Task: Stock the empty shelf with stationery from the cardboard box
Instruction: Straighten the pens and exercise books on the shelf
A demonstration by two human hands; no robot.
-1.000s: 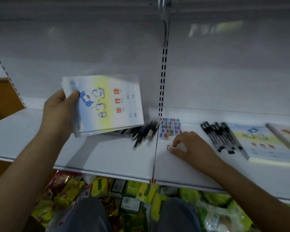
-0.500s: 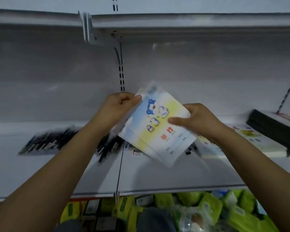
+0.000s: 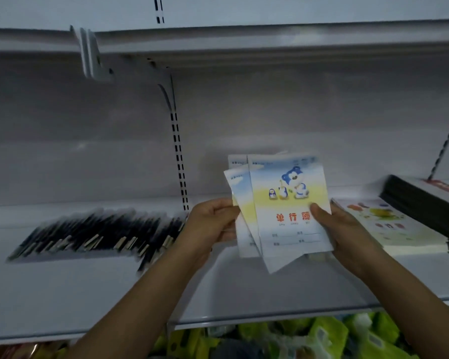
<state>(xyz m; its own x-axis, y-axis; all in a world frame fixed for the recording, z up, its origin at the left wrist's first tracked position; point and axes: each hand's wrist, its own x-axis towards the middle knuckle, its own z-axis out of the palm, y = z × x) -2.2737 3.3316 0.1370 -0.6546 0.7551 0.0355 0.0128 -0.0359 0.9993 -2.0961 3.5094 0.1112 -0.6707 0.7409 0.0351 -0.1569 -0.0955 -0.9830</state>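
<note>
- Head view: a small stack of notebooks (image 3: 285,203) is held upright in front of the shelf (image 3: 244,294), covers facing the camera, above the shelf board and not yet set down.
- The stack is gripped at its left edge by the left hand (image 3: 213,224), fingers curled behind and thumb in front; grip is clenched on the notebooks.
- The lower right edge is pinched by the right hand (image 3: 345,229), thumb on the front cover; grip is likewise grasping the notebooks.
- The books are fanned, two or three offset corners showing; a two-handed hold is judged to be for squaring the stack before placing.
- Pens (image 3: 101,234) are laid in a row on the shelf's left part, well apart from the stack; blurred, count cannot be told.
- Another printed book (image 3: 381,224) lies flat on the shelf just right of the right hand; a likely spot for the held stack is judged to be the bare board between pens and this book.
- A dark stack (image 3: 423,206) lies at far right, partly over that book; contents unclear.
- Green packets (image 3: 335,338) are seen on the level below.
- The cardboard box is not in view.
</note>
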